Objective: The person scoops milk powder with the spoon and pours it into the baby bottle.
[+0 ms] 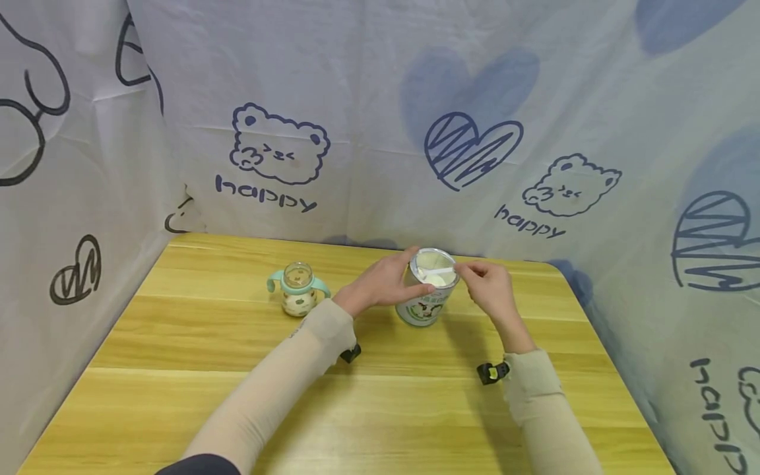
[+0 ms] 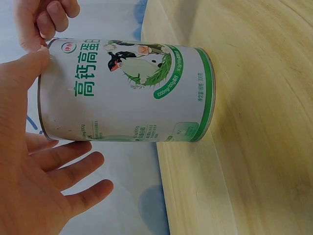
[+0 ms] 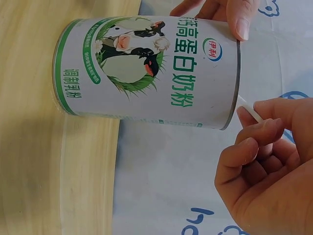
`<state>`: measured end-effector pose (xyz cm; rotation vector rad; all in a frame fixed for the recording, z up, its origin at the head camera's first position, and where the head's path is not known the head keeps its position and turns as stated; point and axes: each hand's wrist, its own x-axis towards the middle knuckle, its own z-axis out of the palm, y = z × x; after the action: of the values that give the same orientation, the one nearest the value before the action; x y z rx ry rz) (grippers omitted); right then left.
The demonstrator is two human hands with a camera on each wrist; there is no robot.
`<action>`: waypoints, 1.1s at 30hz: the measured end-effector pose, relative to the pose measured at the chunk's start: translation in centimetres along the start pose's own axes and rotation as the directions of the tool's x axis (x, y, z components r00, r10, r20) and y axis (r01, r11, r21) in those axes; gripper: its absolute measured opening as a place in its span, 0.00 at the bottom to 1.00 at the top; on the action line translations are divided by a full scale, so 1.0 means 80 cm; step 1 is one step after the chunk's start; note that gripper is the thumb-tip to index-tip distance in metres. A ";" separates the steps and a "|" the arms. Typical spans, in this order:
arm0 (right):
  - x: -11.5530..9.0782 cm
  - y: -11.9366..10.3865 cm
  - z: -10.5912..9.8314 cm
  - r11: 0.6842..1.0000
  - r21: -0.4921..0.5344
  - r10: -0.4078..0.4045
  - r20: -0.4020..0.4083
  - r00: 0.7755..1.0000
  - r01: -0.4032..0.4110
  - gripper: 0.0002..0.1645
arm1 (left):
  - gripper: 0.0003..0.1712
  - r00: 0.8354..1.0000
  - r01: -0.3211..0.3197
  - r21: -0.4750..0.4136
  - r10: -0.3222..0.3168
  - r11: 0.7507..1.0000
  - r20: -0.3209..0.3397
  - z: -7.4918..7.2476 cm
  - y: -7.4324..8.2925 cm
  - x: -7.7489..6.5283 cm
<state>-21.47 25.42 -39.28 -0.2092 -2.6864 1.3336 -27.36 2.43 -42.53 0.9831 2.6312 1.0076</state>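
A white and green milk powder can (image 1: 420,313) with a cow picture stands upright and lidless on the table, pale powder inside. My left hand (image 1: 384,282) holds it near the top, thumb at the front rim and fingers spread along the far side in the left wrist view. At the can's right rim, my right hand (image 1: 490,287) pinches the white handle of a scoop (image 1: 441,270), which reaches across the opening. In the right wrist view only a short piece of the handle (image 3: 250,108) shows between thumb and forefinger; the other fingers are curled.
Left of the can, a baby bottle (image 1: 299,302) with mint green side handles stands uncapped beside my left forearm. The wooden table (image 1: 392,422) ends at the back against a white cloth (image 1: 368,165) printed with bears and hearts.
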 end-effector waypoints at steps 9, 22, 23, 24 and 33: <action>-0.002 0.001 -0.001 0.998 0.042 0.043 -0.028 0.999 -0.041 0.21 | 0.59 1.000 0.002 0.002 -0.002 1.000 -0.002 0.000 0.000 0.000; -0.005 0.002 -0.005 0.996 0.082 0.050 -0.087 0.995 -0.043 0.20 | 0.59 1.000 -0.003 0.028 0.003 1.000 0.003 0.000 0.001 0.002; -0.005 0.002 -0.006 0.996 0.081 0.051 -0.087 0.995 -0.044 0.20 | 0.59 1.000 -0.002 0.030 0.002 1.000 0.004 0.000 0.001 0.002; -0.005 0.002 -0.007 0.996 0.081 0.050 -0.087 0.995 -0.043 0.20 | 0.59 1.000 0.000 0.032 0.000 0.999 0.005 0.000 0.002 0.002; -0.006 -0.003 -0.016 0.995 0.082 0.058 -0.124 0.991 -0.048 0.21 | 0.60 1.000 0.015 0.088 -0.015 0.996 0.003 -0.003 0.003 0.002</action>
<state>-20.81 26.17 -38.32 -0.3468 -2.5358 1.3885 -27.45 2.51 -42.21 0.9808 2.6963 0.8930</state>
